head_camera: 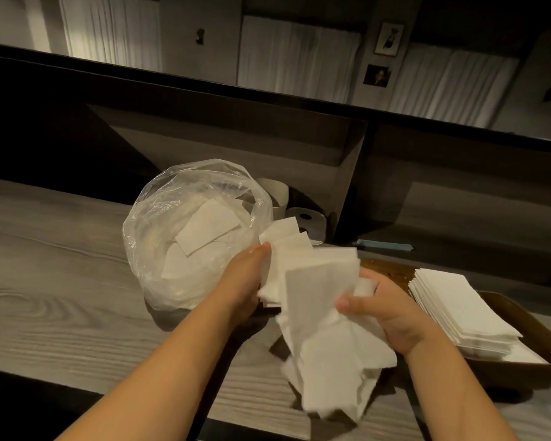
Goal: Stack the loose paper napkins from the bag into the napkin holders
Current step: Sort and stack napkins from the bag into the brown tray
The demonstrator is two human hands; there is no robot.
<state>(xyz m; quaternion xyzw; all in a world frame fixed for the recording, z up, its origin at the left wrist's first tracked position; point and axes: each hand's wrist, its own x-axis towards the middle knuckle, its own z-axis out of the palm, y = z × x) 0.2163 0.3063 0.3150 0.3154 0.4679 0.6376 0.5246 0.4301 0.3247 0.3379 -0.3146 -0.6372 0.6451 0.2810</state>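
Both forearms reached forward, bare. The left hand point(247, 278) gripped the bundle's left edge, fingers curled under; the right hand point(387, 316) pinched its right side, thumb on top.

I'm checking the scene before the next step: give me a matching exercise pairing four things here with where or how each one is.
Things:
1. plastic bag
2. loose napkins
3. neat napkin stack
4. blue pen

States:
A. lying in the brown tray on the right
B. held between left hand and right hand
C. on the ledge behind the tray
D. open on the wooden table, a few napkins inside

Pairs: 1-D, 2-B, 3-A, 4-C
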